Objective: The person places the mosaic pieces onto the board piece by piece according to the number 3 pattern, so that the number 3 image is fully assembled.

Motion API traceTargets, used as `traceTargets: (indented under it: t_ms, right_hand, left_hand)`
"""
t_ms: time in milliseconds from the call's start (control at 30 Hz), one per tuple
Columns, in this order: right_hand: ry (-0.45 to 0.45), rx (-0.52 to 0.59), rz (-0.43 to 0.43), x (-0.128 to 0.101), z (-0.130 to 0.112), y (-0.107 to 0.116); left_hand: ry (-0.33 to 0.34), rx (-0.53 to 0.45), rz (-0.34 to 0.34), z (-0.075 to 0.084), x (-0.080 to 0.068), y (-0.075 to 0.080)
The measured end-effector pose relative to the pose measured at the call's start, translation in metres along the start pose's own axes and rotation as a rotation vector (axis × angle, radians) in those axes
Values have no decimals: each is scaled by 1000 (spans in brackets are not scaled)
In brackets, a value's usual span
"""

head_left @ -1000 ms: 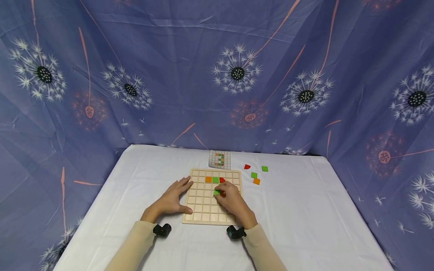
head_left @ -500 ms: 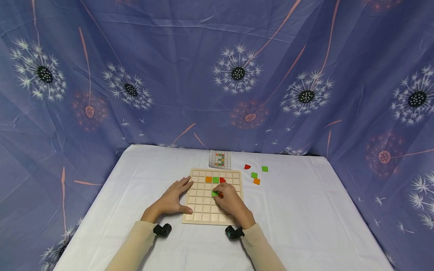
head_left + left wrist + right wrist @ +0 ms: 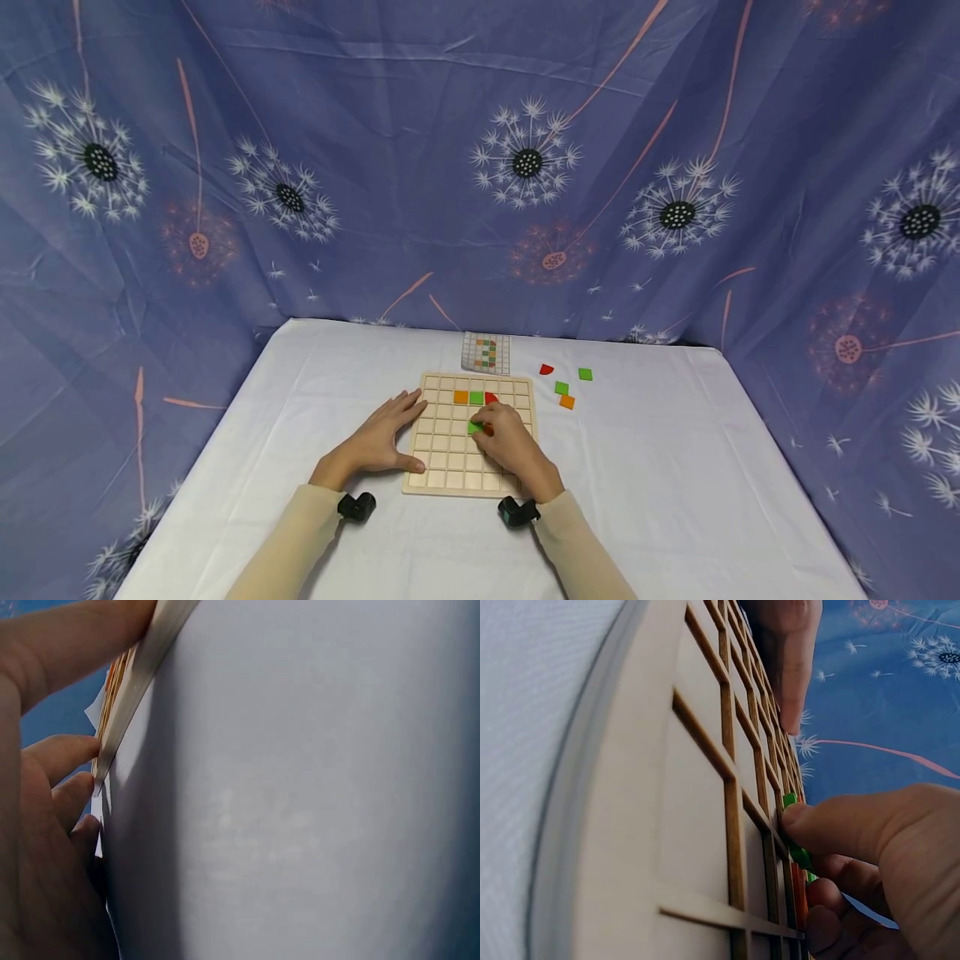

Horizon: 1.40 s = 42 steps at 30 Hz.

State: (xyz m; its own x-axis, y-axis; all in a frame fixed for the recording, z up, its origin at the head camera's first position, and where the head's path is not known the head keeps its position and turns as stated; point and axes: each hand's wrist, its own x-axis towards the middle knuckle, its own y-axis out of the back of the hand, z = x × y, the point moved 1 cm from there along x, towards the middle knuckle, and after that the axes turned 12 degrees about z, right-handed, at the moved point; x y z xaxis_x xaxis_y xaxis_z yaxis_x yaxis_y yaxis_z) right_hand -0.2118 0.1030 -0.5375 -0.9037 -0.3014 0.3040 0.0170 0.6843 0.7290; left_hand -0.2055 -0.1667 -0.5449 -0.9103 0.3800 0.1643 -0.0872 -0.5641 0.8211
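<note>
A wooden grid board (image 3: 438,450) lies on the white table. My left hand (image 3: 378,437) rests at its left edge with fingers spread, the thumb (image 3: 82,645) touching the rim in the left wrist view. With thumb and fingertips, my right hand (image 3: 513,442) pinches a small green square tile (image 3: 800,856) over the middle of the board. The tile looks tilted in the right wrist view. An orange tile (image 3: 461,397), a green tile (image 3: 476,398) and a red rounded piece (image 3: 491,398) sit in one upper row. An orange-red piece (image 3: 488,430) is mostly hidden beneath my right fingers.
Behind the board lies a pattern card (image 3: 469,357) with a coloured grid. To the right of the board are a loose red piece (image 3: 546,369), two green tiles (image 3: 585,374) and an orange tile (image 3: 567,402). A dandelion-patterned curtain (image 3: 420,208) encloses the table's back and sides.
My right hand has shifted slightly left with the green tile over the past second, then stays almost still. My left hand keeps its place on the board's edge.
</note>
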Motion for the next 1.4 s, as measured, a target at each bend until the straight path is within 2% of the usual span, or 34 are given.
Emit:
traceTargets:
  t_ms: [833,1233,1400]
  right_hand:
    - [-25,-5,-11,-1,-1,2]
    - [-20,6,34,2,10,17]
    - [-57,31,48,3,20,29]
  left_hand:
    - [-4,32,-13,-6,1,1]
    - [13,7,-14,-5,-1,3]
    - [26,1,-15,-5,-1,2]
